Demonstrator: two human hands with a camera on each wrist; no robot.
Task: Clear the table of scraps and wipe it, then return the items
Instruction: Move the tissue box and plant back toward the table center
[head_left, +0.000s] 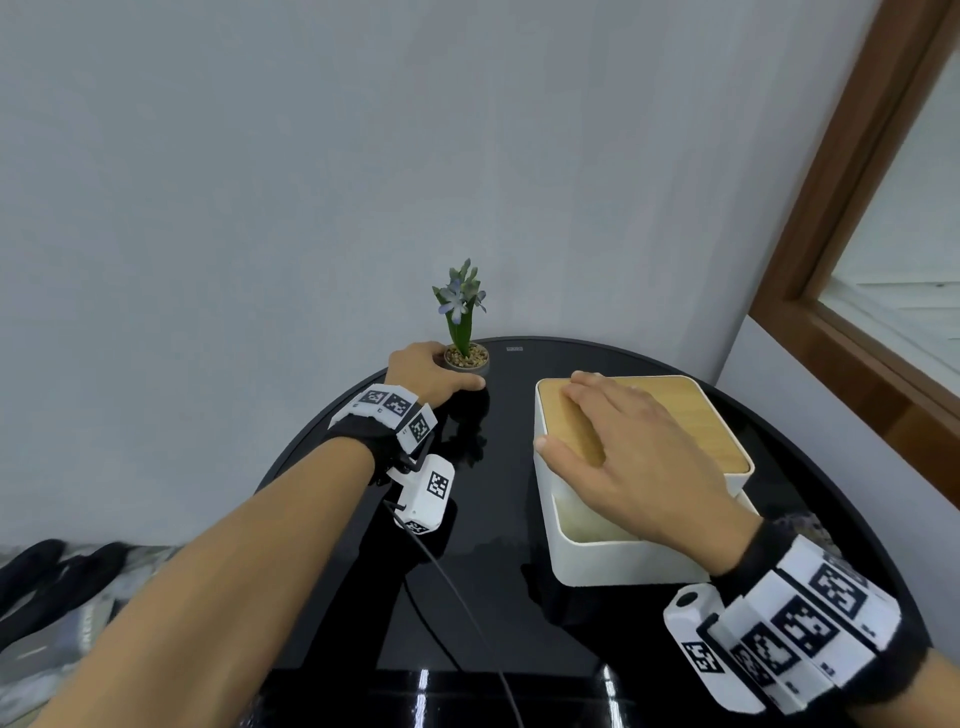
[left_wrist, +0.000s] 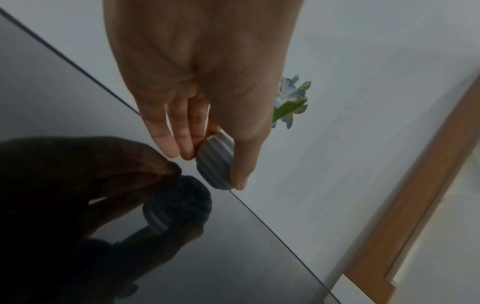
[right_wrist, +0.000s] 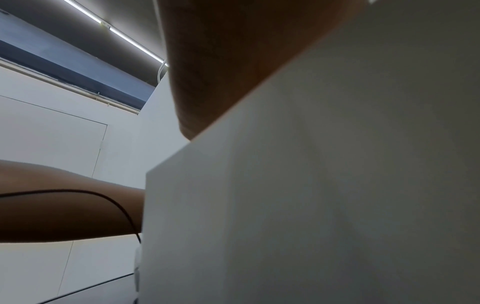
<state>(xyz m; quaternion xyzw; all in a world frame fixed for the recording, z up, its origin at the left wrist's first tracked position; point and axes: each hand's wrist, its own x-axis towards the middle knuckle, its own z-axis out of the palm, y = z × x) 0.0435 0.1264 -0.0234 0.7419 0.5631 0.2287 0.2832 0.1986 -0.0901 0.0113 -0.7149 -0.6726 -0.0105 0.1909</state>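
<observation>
Left hand (head_left: 423, 371) clamped on the small grey ribbed pot (left_wrist: 215, 162) of the flowering plant (head_left: 460, 306): thumb on one side of the pot wall, fingers (left_wrist: 166, 142) curled round the other. Pot at the far rim of the black glossy table (head_left: 498, 525), by the wall; whether resting on the glass or just above it not clear from the wrist view, though the pot's reflection sits close beneath.

Right hand (head_left: 631, 457) laid flat, fingers straight and together, on the wooden lid (head_left: 691, 415) of the white box (head_left: 613, 561), thumb over the lid's left edge; pressing, not gripping. Lid slid toward the far side, leaving the box's near part uncovered. Right wrist view mostly filled by the box's white wall.

Taking the box as landmark: plant off its far left corner, near but apart, upright, stem vertical. Left hand plainly the nearer one, already on the pot. Probably the returning stage, no scraps or cloth showing. Any shift of the pot likely short, with the tall stem wanting a level hold.
</observation>
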